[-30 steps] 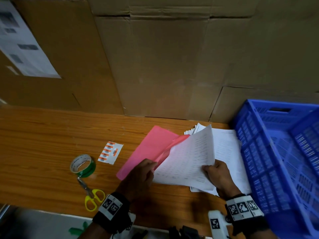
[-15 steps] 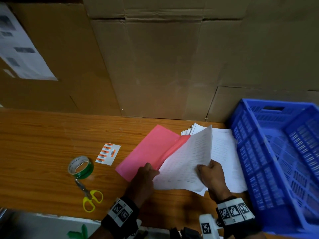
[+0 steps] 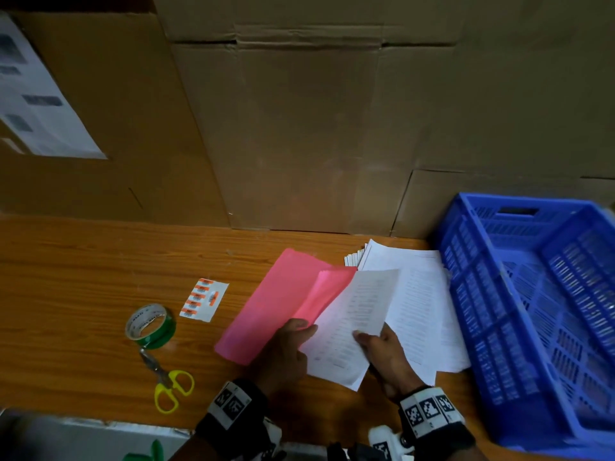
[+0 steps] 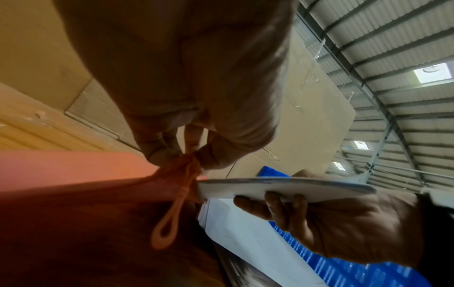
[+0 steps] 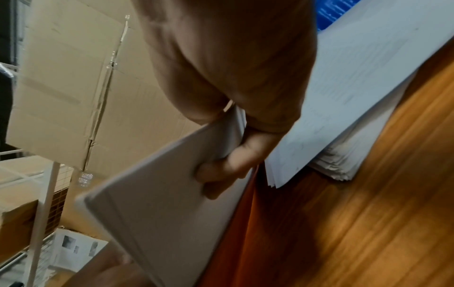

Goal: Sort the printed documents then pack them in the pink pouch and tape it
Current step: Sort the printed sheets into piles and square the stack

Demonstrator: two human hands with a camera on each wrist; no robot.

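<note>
The pink pouch (image 3: pixel 276 301) lies on the wooden table (image 3: pixel 83 261), its mouth lifted at the near right edge. My left hand (image 3: pixel 289 347) pinches the pouch's upper flap (image 4: pixel 181 165), as the left wrist view shows. My right hand (image 3: pixel 382 354) grips a thin bundle of printed sheets (image 3: pixel 352 324), with its far end tucked under the raised pink flap. The right wrist view shows the thumb on top of the bundle (image 5: pixel 159 203) and fingers beneath it. A larger stack of printed documents (image 3: pixel 419 304) rests on the table just right of the pouch.
A green tape roll (image 3: pixel 149 326), yellow-handled scissors (image 3: pixel 168 380) and a small label sheet (image 3: pixel 203 299) lie left of the pouch. A blue plastic crate (image 3: pixel 539 314) stands at the right. Cardboard boxes (image 3: pixel 299 128) wall the back of the table.
The bundle in my right hand has dropped lower and slid left, further under the pink flap. My left hand still holds the flap up.
</note>
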